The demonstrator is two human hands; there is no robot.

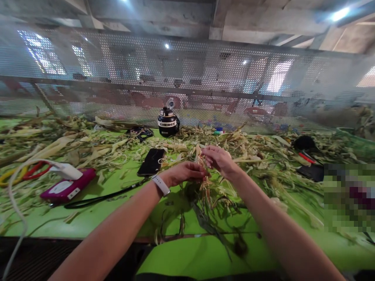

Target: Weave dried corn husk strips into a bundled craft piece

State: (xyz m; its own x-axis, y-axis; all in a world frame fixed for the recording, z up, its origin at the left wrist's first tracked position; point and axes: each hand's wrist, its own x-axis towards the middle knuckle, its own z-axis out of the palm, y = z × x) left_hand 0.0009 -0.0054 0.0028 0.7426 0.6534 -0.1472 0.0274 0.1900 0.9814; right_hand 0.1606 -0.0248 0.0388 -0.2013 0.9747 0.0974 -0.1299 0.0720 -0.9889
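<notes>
Close together over the green table (117,222), both of my hands are closed on one bundle of dried, husk-like plant strips (207,191). My left hand (187,173), below a white wristband, pinches the bundle near its middle. Slightly higher and to the right, my right hand (218,159) has its fingertips curled against a pale husk piece (198,151) at the top. Loose strands and a dark green leaf (206,220) hang or lie beneath. The fingers partly hide where the strips meet.
Dry strips litter the table. A black phone (151,162), a black bottle (168,122) and a purple power bank (68,186) with a white cable stand around my hands. A perforated metal screen (193,70) rises behind. At right are a dark pouch (312,171) and a green basket (353,142).
</notes>
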